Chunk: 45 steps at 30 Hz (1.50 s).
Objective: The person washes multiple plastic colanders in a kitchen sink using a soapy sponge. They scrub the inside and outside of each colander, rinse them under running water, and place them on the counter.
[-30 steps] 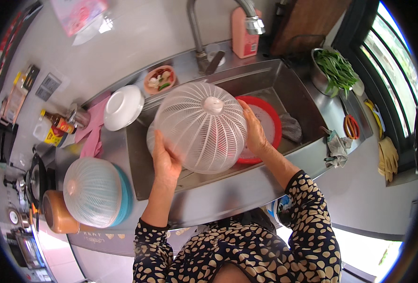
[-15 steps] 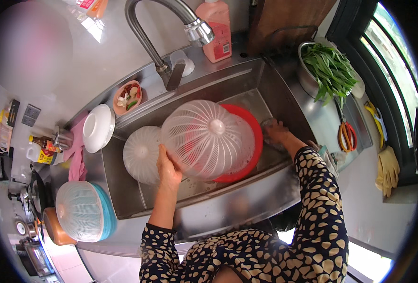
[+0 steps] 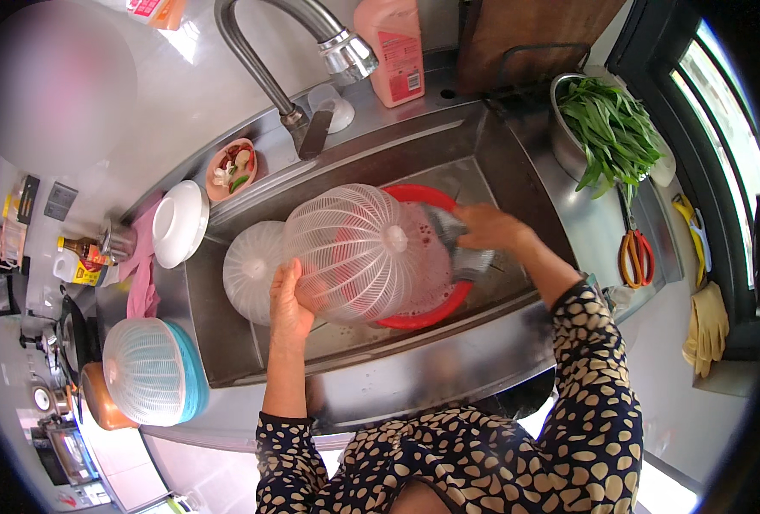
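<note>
Over the sink, my left hand (image 3: 293,301) grips the rim of a translucent white slotted dome cover (image 3: 346,248), tilted with its knob facing right. Behind it sits a red basin (image 3: 431,319) of sudsy water, partly hidden by the cover. My right hand (image 3: 493,230) is closed on a grey cloth (image 3: 470,261) at the basin's right side; part of the cloth hangs over the suds. A second white dome cover (image 3: 251,270) rests in the sink, left of the one I hold and partly behind it.
The faucet (image 3: 350,56) arches above the sink (image 3: 517,184). On the right stand a metal bowl of green leaves (image 3: 607,133) and orange-handled scissors (image 3: 635,259). Along the left are white bowls (image 3: 180,224), a small dish (image 3: 232,170) of peppers and garlic, and a blue basin (image 3: 196,373) under a white cover.
My right hand has lifted from the sink floor right of the basin and moved left with the grey cloth, over the basin's edge. My left hand and the cover shifted slightly left.
</note>
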{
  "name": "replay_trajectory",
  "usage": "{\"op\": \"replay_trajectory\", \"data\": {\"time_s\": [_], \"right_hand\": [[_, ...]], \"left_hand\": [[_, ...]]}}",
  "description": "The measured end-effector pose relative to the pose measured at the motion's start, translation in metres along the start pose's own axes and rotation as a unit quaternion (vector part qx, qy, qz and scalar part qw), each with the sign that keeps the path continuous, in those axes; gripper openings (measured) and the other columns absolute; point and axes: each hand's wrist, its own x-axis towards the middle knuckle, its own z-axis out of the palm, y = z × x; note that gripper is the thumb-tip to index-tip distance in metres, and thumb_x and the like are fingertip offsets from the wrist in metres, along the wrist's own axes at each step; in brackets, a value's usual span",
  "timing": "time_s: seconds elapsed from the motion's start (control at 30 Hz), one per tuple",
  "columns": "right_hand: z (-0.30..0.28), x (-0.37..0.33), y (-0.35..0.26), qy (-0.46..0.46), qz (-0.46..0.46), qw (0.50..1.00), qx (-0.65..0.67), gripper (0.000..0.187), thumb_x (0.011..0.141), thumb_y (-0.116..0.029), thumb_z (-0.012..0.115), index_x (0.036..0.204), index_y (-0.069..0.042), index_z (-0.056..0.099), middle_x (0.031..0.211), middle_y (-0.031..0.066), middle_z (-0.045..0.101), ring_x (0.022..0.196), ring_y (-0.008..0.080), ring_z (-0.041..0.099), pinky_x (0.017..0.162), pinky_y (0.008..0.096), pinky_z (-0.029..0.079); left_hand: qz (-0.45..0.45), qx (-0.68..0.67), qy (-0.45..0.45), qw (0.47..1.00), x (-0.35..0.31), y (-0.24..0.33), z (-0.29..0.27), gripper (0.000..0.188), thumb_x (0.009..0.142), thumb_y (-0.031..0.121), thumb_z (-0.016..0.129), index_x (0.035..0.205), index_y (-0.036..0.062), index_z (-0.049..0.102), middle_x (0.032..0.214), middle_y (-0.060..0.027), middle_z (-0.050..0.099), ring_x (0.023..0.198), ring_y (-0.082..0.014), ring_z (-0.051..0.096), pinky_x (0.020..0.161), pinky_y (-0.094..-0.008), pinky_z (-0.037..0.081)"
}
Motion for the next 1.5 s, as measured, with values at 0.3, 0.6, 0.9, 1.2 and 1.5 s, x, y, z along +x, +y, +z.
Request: {"op": "replay_trajectory", "data": {"time_s": [0.3,0.6,0.9,1.2,1.5], "right_hand": [[0.175,0.059,0.018,0.100,-0.219,0.938,-0.248,0.050,0.080,-0.016,0.055,0.128,-0.009,0.044,0.131,0.0189,0.041,0.103,0.0388,0.056,0.083,0.0444,0.048],[0.019,-0.002,-0.016,-0.104,-0.115,0.988,0.010,0.049,0.071,-0.001,0.057,0.119,-0.005,0.050,0.117,0.0192,0.054,0.103,0.0366,0.054,0.088,0.0426,0.044],[0.037,-0.047,-0.135,0.415,-0.222,0.882,-0.004,0.044,0.071,-0.011,0.059,0.115,-0.010,0.053,0.108,0.0119,0.052,0.090,0.0324,0.052,0.071,0.0409,0.046],[0.014,0.037,-0.119,0.453,-0.030,0.888,0.077,0.032,0.076,-0.015,0.057,0.107,-0.013,0.060,0.098,0.0120,0.056,0.092,0.0343,0.053,0.073,0.0463,0.044],[0.046,0.050,-0.090,0.382,-0.077,0.873,0.292,0.035,0.085,-0.022,0.052,0.116,-0.008,0.054,0.109,0.0230,0.053,0.096,0.0438,0.052,0.084,0.0488,0.042]], "left_hand": [[0.034,0.011,-0.018,0.999,0.001,-0.014,0.005,0.011,0.088,0.021,0.059,0.089,0.0116,0.054,0.095,-0.0025,0.061,0.089,-0.0158,0.059,0.077,-0.0348,0.054],[0.014,0.023,-0.016,1.000,-0.015,-0.017,0.033,0.010,0.086,0.019,0.062,0.085,0.0107,0.057,0.089,-0.0035,0.063,0.080,-0.0154,0.062,0.064,-0.0341,0.056],[-0.022,-0.046,-0.086,0.995,-0.016,-0.057,0.059,0.024,0.090,0.023,0.055,0.110,0.0092,0.054,0.104,-0.0035,0.061,0.093,-0.0163,0.060,0.081,-0.0314,0.051],[-0.136,-0.047,-0.148,0.978,-0.019,-0.050,0.055,0.041,0.093,0.033,0.049,0.129,0.0152,0.042,0.123,-0.0091,0.053,0.103,-0.0261,0.058,0.079,-0.0418,0.050],[-0.200,-0.282,-0.202,0.916,-0.006,-0.035,0.063,0.072,0.089,0.061,0.032,0.136,0.0061,0.033,0.136,-0.0193,0.040,0.120,-0.0382,0.043,0.096,-0.0554,0.037]]}}
